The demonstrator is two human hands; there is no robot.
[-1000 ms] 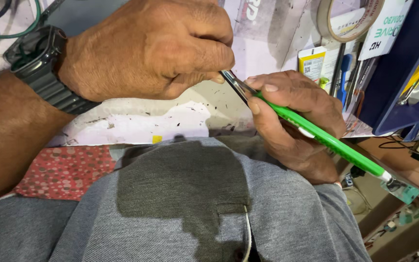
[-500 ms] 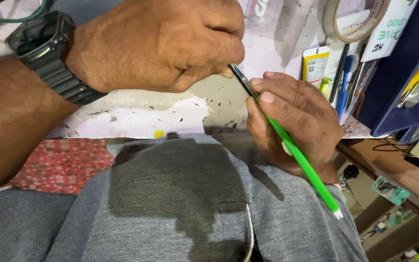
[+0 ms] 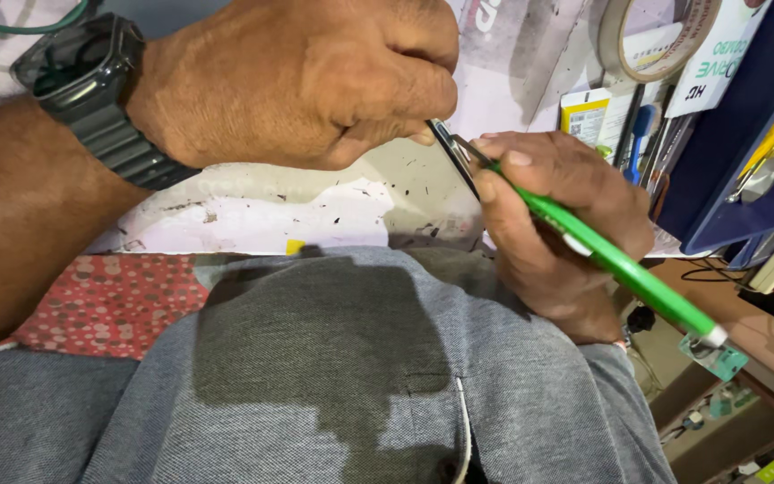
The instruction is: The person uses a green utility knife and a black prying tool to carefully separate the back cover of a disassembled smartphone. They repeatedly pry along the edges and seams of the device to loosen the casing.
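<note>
Both hands raised closer to the camera than a second ago, tool angled steeper. Left hand [image 3: 306, 81] curled shut around a small dark flat part [image 3: 452, 154], just above the stained surface [image 3: 253, 211]. Right hand [image 3: 553, 224], fingers [image 3: 494, 184] clamped on a green screwdriver [image 3: 615, 260], tip touching that part. Blue holder [image 3: 727, 152] at right, pens upright inside.

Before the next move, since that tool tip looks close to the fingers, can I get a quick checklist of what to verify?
1. Left hand closed on the thin dark part: ok.
2. Right hand gripping the green tool firmly: ok.
3. Tool's metal tip meeting the part's edge: ok.
4. Right thumb clear of the tip: not ok, it lies right beside it.
5. Part's front face visible: cannot tell, only its edge shows.
</note>
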